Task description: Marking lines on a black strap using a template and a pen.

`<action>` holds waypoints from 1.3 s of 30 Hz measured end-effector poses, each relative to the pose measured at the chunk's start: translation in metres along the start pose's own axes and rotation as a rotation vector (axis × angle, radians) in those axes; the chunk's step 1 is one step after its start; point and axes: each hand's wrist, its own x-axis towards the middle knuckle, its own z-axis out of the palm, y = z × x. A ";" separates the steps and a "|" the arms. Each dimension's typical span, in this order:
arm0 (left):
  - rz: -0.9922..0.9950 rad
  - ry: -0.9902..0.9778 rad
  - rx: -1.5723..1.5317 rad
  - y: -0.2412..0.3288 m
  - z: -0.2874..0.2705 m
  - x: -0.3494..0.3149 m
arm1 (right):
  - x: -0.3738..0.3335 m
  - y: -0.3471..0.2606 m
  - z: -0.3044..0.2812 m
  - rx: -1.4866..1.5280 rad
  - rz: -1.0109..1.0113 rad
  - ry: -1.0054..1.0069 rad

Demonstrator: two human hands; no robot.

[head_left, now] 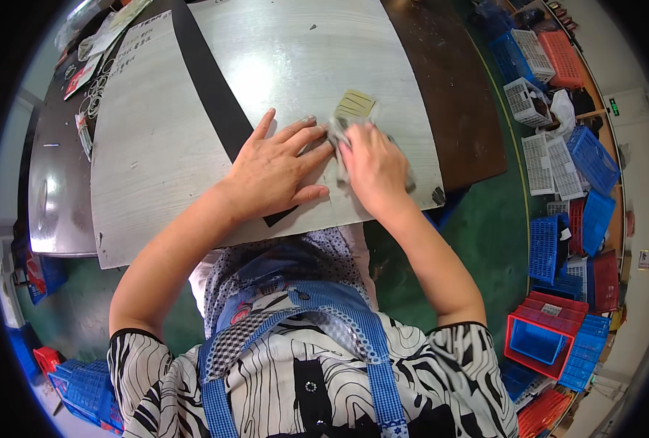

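My left hand (272, 169) lies flat with its fingers spread, partly over a long black strip (211, 91) that crosses a pale board (149, 160). The strip comes out again below the palm, near the board's front edge. Just right of those fingertips, my right hand (377, 169) is closed on a crumpled grey cloth (340, 133) and presses it to the board. The cloth and fingers are smeared by motion. Beyond them lies a small yellowish-green piece (356, 103) with dark slanted lines, its near end hidden by the cloth.
The board rests on a dark brown table (470, 124). Cords (99, 91) and papers lie at the far left. Along the right wall stand several plastic baskets, among them a red crate (547, 332) and a blue one (547, 248). More blue baskets (87, 390) sit at lower left.
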 end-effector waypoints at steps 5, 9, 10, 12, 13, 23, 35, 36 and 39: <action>-0.072 -0.083 -0.092 -0.001 -0.008 0.005 | -0.040 0.017 -0.042 0.266 0.046 -0.128; -0.078 0.205 -0.162 -0.002 -0.011 0.001 | -0.041 0.028 -0.033 0.836 0.425 0.137; -0.080 0.204 -0.156 0.005 -0.016 0.000 | -0.036 0.025 -0.036 1.022 0.562 0.285; -0.105 0.115 -0.801 0.035 -0.024 0.001 | -0.026 -0.005 -0.040 1.201 0.557 0.380; -0.161 0.051 -1.119 0.056 -0.022 0.002 | -0.021 -0.030 -0.041 1.226 0.625 0.432; -0.105 -0.222 -1.652 0.091 0.010 0.010 | -0.037 0.001 -0.039 1.015 0.473 0.333; -0.254 0.122 -0.052 0.052 0.016 0.050 | 0.042 0.134 -0.046 -0.026 0.204 0.433; -0.217 0.042 0.018 0.059 0.020 0.037 | 0.041 0.144 -0.043 -0.013 0.196 0.426; -0.082 0.047 -0.054 0.078 0.006 0.008 | 0.034 0.169 -0.029 -0.165 0.282 -0.093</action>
